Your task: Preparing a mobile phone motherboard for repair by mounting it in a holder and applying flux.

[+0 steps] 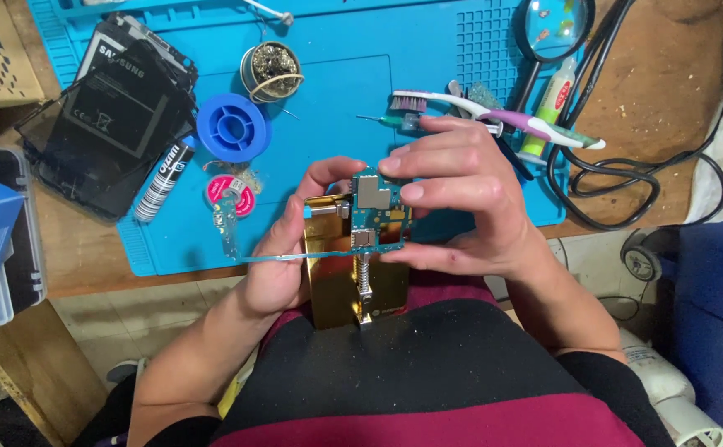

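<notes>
Seating the little blue circuit board (375,213) in the gold clamp holder (353,285)

Right hand (461,194) pinches the board's edges, left hand (283,252) grips the holder, I think; keep it square.

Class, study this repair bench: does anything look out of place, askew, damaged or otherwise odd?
Yes. A dismantled phone lies askew, hanging off the blue mat at its left edge. Crumbs of debris dot the bare wood at right. The circuit board in both hands looks intact.

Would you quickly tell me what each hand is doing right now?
Left hand: closed on the gold holder.
Right hand: closed on the blue circuit board.
</notes>
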